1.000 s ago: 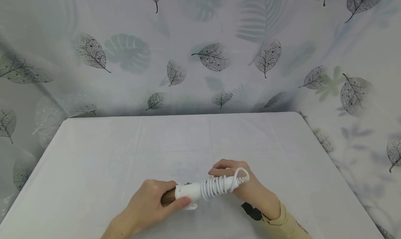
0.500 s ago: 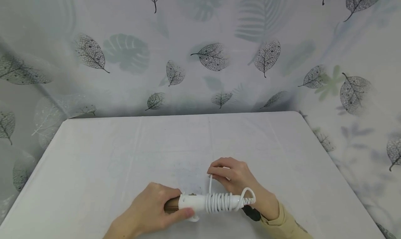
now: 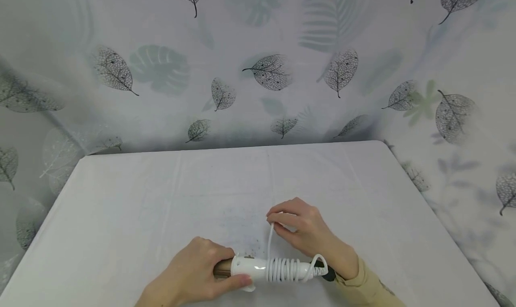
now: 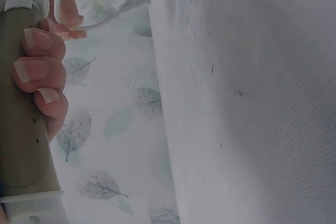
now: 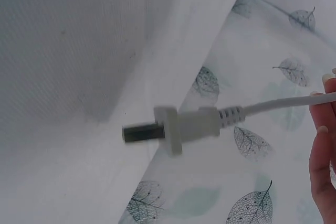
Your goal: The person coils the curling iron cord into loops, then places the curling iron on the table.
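My left hand [image 3: 195, 271] grips a white and brown hair iron [image 3: 247, 266] by its brown section, thumb along the white body. White cord [image 3: 282, 270] is wound in several turns round the iron's right end, with a small loop at the tip. From these coils a straight length rises to my right hand [image 3: 300, 224], which pinches it between fingers and thumb. The two-pin plug [image 5: 197, 123] hangs free past the right fingertips [image 5: 320, 156] in the right wrist view. In the left wrist view, curled left fingertips [image 4: 39, 72] press against the brown casing [image 4: 18, 108].
A white-covered table [image 3: 133, 199] lies beneath both hands. Behind and beside it hangs a leaf-printed curtain [image 3: 242, 38]. Small dark specks [image 3: 255, 244] mark the cloth behind the iron. A dark object [image 3: 329, 275] sits at the right wrist, by the sleeve [image 3: 364, 287].
The hair iron and left hand have moved down, toward the front of the table. The right hand has drawn a length of cord away from the coils, and the gap between has grown.
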A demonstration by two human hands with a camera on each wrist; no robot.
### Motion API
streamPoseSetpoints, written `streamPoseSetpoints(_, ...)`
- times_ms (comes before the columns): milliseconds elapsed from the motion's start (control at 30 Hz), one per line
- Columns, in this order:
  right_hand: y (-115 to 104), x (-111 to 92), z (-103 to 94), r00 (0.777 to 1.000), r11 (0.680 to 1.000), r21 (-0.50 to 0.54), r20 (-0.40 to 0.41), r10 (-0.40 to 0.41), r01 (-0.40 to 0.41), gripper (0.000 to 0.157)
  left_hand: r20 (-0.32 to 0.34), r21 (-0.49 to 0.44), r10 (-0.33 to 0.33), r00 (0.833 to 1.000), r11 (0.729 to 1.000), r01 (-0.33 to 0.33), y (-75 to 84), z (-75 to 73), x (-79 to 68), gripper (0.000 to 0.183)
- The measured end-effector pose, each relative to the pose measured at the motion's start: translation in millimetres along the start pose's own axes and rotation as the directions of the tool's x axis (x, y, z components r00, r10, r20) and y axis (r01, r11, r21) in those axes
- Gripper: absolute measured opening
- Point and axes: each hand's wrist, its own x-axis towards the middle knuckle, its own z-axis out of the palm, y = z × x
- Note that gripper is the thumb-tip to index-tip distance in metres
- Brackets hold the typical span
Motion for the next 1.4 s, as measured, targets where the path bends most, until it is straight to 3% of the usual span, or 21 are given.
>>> streamPoseSetpoints(200, 2.0, 1.8, -3.2, 1.0, 0.999, 0.013, 0.006, -0.029, 0.029, 0.021, 0.027, -0.013, -0.01, 1.0, 1.0, 0.01, -0.1, -1.1, -1.0, 0.046)
streamPoseSetpoints(433, 3.5, 0.9, -2.8, 0.999, 0.999, -0.045, 0.037, 0.011, -0.01, 0.027, 0.02, 0.039, -0.021, 1.0, 0.999, 0.02, -1.0, -1.3, -1.8, 0.048)
streamPoseSetpoints(700, 3.5, 0.1, -4.7, 0.997, 0.992, -0.105, 0.035, 0.07, -0.066, 0.026, 0.079, 0.162, -0.139, 0.987, 0.979, 0.125, -2.1, -0.4, -0.5, 0.054)
streamPoseSetpoints(833, 1.4, -0.1, -4.2, 0.995, 0.988, -0.119, 0.021, 0.101, -0.098, 0.025, 0.053, 0.206, -0.213, 0.976, 0.958, 0.198, -2.6, 2.7, -0.7, 0.057)
streamPoseSetpoints(1033, -2.5, 0.3, -2.8, 0.992, 0.991, -0.055, 0.008, 0.125, -0.125, 0.025, 0.006, 0.224, -0.31, 0.951, 0.927, 0.301, -2.8, 5.1, -1.1, 0.057)
streamPoseSetpoints(1233, -6.7, 2.0, -1.3, 0.996, 0.994, 0.06, 0.013, 0.086, -0.087, 0.021, 0.011, 0.24, -0.316, 0.949, 0.922, 0.305, -2.3, 6.3, -1.4, 0.057)
streamPoseSetpoints(1400, -12.0, 3.1, -0.9, 1.0, 0.996, 0.089, 0.021, 0.0, -0.002, 0.017, -0.012, 0.258, -0.325, 0.945, 0.913, 0.317, -0.6, 5.7, -2.3, 0.058)
